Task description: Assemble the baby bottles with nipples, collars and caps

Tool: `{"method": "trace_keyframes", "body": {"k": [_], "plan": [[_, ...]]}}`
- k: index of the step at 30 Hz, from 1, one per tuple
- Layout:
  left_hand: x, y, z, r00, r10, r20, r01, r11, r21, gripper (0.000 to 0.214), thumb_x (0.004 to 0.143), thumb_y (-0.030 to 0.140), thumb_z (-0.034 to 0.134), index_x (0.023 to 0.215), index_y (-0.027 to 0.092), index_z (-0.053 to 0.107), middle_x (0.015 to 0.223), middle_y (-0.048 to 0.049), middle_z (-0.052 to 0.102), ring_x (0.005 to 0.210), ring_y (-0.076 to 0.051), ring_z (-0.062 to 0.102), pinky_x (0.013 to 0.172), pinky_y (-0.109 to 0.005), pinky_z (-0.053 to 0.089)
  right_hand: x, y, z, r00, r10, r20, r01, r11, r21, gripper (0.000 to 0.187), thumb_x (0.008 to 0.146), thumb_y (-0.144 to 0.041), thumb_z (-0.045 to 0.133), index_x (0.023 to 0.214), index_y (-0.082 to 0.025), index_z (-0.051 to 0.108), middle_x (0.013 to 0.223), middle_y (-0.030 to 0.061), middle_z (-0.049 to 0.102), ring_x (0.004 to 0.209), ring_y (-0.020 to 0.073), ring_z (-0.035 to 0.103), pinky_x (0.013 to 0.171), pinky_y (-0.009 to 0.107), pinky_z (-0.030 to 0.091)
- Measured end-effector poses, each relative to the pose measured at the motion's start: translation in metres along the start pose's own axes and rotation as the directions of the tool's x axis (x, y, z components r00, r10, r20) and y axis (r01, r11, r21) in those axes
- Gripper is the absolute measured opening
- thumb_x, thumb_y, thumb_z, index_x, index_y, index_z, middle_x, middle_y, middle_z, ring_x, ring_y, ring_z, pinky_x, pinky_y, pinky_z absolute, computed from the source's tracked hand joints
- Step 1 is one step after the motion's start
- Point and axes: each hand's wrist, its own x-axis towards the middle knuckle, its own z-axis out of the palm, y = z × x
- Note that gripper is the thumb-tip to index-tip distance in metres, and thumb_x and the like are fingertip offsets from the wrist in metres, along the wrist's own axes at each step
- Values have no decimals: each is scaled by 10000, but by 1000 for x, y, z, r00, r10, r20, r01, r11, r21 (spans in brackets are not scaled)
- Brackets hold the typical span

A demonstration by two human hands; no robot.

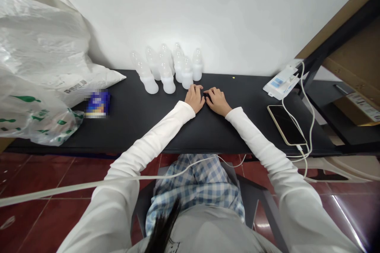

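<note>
Head cam here: your left hand (194,99) and right hand (218,101) both lie palm down on the black table (133,126), fingertips almost meeting, not far from the back edge. Both are relaxed and empty, no grip on anything. Just past them, the translucent bottles (166,81) stand bunched along the back edge against the wall, a few leaning a bit, left of center. The closest bottle (187,75) sits just beyond your left fingertips (198,87), and it looks like they aren't touching. Toward the table's right end there's a phone (286,124) lying face up with a white cable (311,114) looping off it, and a flat white package (280,83) near the back corner. Plastic bags (38,47) pile up at the left end, with a blurred blue packet (97,104) right at their edge.
</note>
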Motion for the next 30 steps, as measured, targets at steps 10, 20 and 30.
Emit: {"method": "trace_keyframes", "body": {"k": [10,20,30], "plan": [[-1,8,-6,992,-86,97,72,987,143,192,908,250,531,1059,136,566,1195,-199,580,1156,-348,554,985,-471,452,0,-1,0,1000,4,11,-4,1000,-26,379,967,-282,371,1258,-159,580,1230,183,586,1102,328,534,920,481,424],[0,4,-3,994,-83,75,77,994,80,180,885,249,550,1034,148,553,1172,-189,582,1155,-344,561,1022,-494,454,0,-1,-1,1000,-1,11,1,1000,-20,382,961,-279,365,1252,-156,581,1235,192,583,1101,334,532,922,495,425],[8,-9,-5,926,-196,-321,157,977,-143,613,790,112,560,1363,91,342,1478,-266,336,1480,-355,303,1227,-567,267,0,-1,-3,1000,0,12,0,1000,-1,369,953,-281,377,1249,-143,550,1241,195,584,1113,337,537,945,502,430]]}}
